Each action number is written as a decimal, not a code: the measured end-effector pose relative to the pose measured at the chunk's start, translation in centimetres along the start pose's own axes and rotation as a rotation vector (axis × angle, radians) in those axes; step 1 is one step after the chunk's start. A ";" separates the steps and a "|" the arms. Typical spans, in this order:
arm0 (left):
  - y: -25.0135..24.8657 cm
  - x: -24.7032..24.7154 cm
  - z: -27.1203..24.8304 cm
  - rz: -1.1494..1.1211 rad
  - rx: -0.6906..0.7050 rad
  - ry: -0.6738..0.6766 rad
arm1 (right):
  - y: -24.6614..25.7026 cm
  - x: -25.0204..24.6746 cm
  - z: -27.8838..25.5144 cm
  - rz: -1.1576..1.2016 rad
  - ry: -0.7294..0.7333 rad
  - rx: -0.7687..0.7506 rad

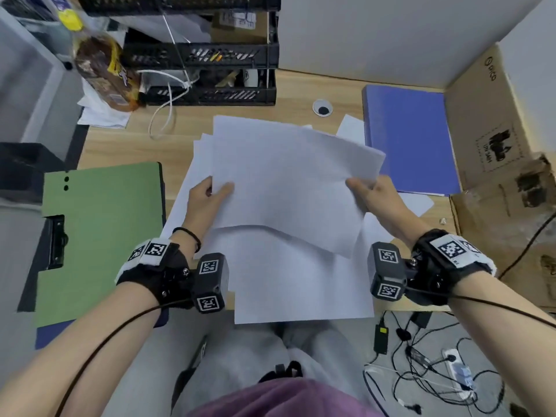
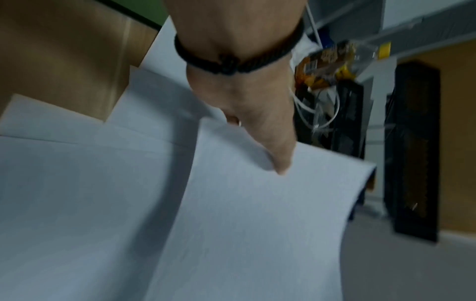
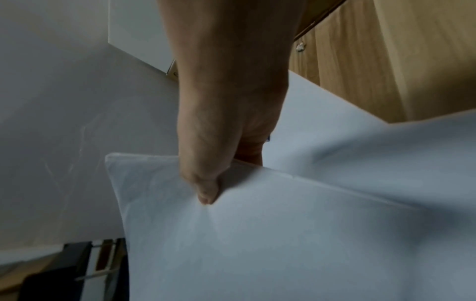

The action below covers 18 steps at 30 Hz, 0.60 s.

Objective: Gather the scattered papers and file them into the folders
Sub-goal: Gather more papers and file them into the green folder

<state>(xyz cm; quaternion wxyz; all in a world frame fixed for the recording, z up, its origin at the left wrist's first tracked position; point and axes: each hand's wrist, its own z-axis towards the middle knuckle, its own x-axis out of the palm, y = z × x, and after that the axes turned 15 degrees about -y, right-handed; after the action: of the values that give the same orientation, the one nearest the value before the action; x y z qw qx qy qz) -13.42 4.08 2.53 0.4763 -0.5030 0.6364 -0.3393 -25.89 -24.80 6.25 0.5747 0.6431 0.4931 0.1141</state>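
Papers point(image 1: 285, 182) blank, pinched by both hands, box point(image 1: 493, 121) marked "UN 3481"

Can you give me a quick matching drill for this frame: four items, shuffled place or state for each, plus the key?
Column A
1. green flat folder
2. blue flat folder
3. lifted stack of white paper sheets
4. black stacked mesh trays

Column B
a. at the desk's far left corner
b. held in the air by the left hand and the right hand
c. lying at the desk's left edge
d. lying on the desk's right side, beside the brown cardboard box

Pairs: 1-c, 2-d, 3-b, 4-a
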 end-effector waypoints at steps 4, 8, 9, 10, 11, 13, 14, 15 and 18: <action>-0.2 -2.1 1.2 -0.358 -0.181 -0.062 | 1.8 0.3 0.0 0.218 0.009 0.091; -0.6 -1.8 0.3 -0.518 -0.322 0.154 | 2.7 3.9 -0.4 0.530 -0.003 0.217; -1.0 -1.2 -0.1 -0.494 -0.325 0.185 | 2.8 5.3 -0.7 0.588 0.012 0.265; -1.7 -0.5 -0.5 -0.470 -0.317 0.216 | 2.8 6.8 -1.2 0.631 0.039 0.325; -2.3 0.0 -0.7 -0.452 -0.322 0.219 | 2.9 8.2 -1.8 0.664 0.079 0.381; -3.2 0.6 -0.3 -0.439 -0.379 0.142 | 2.5 10.2 -2.9 0.705 0.151 0.464; -3.3 0.5 0.1 -0.408 -0.401 0.110 | 2.2 10.7 -3.3 0.713 0.179 0.494; -3.3 0.2 0.5 -0.347 -0.402 0.099 | 1.9 10.9 -3.5 0.712 0.208 0.515; -3.1 -1.0 1.0 -0.194 -0.350 0.083 | 0.8 10.5 -3.8 0.687 0.300 0.539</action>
<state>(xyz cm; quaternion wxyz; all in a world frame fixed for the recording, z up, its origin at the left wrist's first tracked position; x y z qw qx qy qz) -11.45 4.24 5.26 0.3201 -0.6226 0.6534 -0.2880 -23.05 -14.28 3.68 0.2381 0.8720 0.3412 0.2578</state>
